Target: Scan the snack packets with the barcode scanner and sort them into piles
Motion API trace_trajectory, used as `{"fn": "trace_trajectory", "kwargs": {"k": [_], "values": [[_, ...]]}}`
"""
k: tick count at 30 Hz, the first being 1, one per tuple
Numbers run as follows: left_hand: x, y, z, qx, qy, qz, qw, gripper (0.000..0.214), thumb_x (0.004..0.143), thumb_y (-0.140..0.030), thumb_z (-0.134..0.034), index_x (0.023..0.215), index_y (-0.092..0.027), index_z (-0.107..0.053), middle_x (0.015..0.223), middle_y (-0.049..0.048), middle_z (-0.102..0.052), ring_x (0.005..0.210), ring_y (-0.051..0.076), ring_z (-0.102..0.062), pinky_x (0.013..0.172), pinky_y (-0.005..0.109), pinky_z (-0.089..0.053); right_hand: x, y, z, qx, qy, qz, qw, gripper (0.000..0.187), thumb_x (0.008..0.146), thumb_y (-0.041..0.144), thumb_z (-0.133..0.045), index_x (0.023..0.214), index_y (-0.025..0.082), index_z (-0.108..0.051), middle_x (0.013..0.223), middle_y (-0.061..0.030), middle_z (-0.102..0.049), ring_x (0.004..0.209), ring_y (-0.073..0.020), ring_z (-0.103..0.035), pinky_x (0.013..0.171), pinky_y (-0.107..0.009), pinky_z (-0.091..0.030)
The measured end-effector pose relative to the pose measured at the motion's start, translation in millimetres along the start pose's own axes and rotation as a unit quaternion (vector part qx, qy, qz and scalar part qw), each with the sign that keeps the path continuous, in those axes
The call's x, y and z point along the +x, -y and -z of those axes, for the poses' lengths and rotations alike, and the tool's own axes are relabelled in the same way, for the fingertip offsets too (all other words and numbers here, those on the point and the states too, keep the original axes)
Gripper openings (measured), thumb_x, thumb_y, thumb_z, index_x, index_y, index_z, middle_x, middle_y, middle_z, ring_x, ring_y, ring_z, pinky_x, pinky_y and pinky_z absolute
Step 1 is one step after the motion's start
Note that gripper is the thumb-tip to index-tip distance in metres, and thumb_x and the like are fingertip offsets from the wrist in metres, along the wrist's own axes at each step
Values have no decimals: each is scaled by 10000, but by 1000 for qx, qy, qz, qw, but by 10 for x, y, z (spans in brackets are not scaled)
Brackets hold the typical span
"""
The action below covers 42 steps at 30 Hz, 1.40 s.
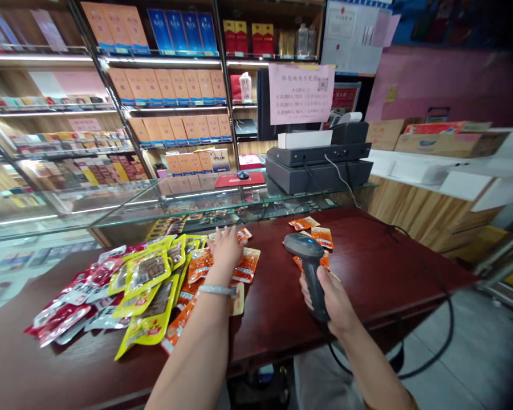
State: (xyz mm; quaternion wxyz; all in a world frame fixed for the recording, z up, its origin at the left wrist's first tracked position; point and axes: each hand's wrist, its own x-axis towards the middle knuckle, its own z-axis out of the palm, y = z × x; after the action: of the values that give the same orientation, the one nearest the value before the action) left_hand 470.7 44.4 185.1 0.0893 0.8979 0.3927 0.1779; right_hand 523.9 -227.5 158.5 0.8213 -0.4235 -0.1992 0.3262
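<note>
My right hand [331, 299] is wrapped round the grip of a black barcode scanner [304, 246], its head pointing away over the table. Under and behind the scanner lie a few orange snack packets [322, 237]. My left hand [227, 246], with a pale bangle at the wrist, rests palm down over a heap of orange snack packets [247, 265]. Its fingers are stretched forward and slightly apart, and whether they touch a packet I cannot tell. To its left are yellow snack packets [149, 270], then red and silver ones [70, 302].
The dark red table [380, 245] meets a glass display counter [145, 199]. Behind stand a cash drawer [299, 173] and a monitor with a pink sign [301, 94]. The scanner's black cable [447, 324] loops off the table's right side. Shelves of boxes [166, 85] line the wall.
</note>
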Motion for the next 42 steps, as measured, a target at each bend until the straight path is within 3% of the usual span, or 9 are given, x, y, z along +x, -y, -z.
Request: {"fn": "trace_trajectory", "kwargs": {"k": [6, 11, 14, 16, 20, 24, 28, 34, 42], "values": [[-37, 14, -114, 66, 103, -24, 992, 587, 906, -574, -437, 1366, -221, -527, 1509, 172, -433, 1472, 390, -214, 1074, 755, 68, 10, -3, 1, -3, 2, -2, 1000, 420, 824, 605, -650, 808, 191, -586, 610, 28, -498, 426, -65, -373, 374, -171, -311], [-148, -193, -2, 47, 130, -114, 984, 361, 901, -496, -496, 1144, -295, -671, 1241, 98, -687, 1229, 321, -561, 1141, 652, -43, 24, -30, 40, -2, 11, -4, 1000, 398, 851, 592, -627, 914, 200, -603, 632, 33, -505, 440, -70, -386, 388, -169, -312], [-150, -266, 25, 34, 107, -133, 985, 260, 887, -407, -535, 1031, -307, -726, 1063, 68, -746, 1079, 272, -636, 1151, 492, -215, 24, -24, 39, -5, 10, -3, 1000, 420, 853, 594, -622, 996, 199, -609, 641, 30, -510, 448, -74, -386, 394, -172, -313], [-121, -273, -17, 32, 60, -142, 988, 284, 853, -392, -585, 1068, -269, -722, 1112, 97, -717, 1121, 278, -607, 1102, 420, -309, 21, -17, 30, -4, 12, -6, 1000, 442, 857, 595, -617, 1056, 201, -605, 646, 33, -509, 447, -72, -378, 392, -170, -306], [-68, -227, -150, 63, 28, -143, 987, 487, 814, -503, -624, 1160, -162, -661, 1197, 171, -651, 1190, 310, -549, 1059, 414, -342, 12, -9, 21, -2, 17, -9, 1000, 448, 881, 577, -596, 1118, 198, -596, 650, 35, -502, 449, -70, -374, 393, -168, -299], [-71, -211, -159, 82, 69, -102, 989, 500, 783, -572, -644, 1036, -140, -640, 1107, 188, -669, 1142, 322, -581, 971, 396, -404, 6, -17, 33, -4, 17, -2, 1000, 438, 883, 569, -597, 1112, 196, -602, 653, 29, -507, 460, -82, -385, 399, -180, -312], [-65, -246, -94, -17, 85, -14, 996, 412, 857, -478, -593, 1127, -173, -536, 1062, 163, -698, 1008, 285, -664, 798, 339, -461, 23, -44, 61, -5, 10, -8, 1000, 424, 865, 581, -614, 1065, 207, -615, 660, 27, -524, 458, -79, -397, 398, -175, -322], [-17, -298, -110, -210, -13, 38, 977, 301, 981, -424, -362, 1132, -202, -498, 1021, 125, -716, 958, 239, -688, 746, 303, -471, 18, -41, 43, -11, 27, -20, 999, 418, 859, 582, -623, 1042, 206, -626, 673, 22, -542, 458, -70, -401, 397, -168, -328], [-100, -411, -96, -216, -22, 30, 976, 247, 983, -385, -358, 1102, -215, -492, 977, 111, -712, 929, 238, -681, 742, 301, -462, 1, -14, 8, -35, 40, -22, 998, 428, 885, 580, -588, 1034, 181, -628, 637, 29, -506, 450, -64, -376, 394, -165, -315]]}}
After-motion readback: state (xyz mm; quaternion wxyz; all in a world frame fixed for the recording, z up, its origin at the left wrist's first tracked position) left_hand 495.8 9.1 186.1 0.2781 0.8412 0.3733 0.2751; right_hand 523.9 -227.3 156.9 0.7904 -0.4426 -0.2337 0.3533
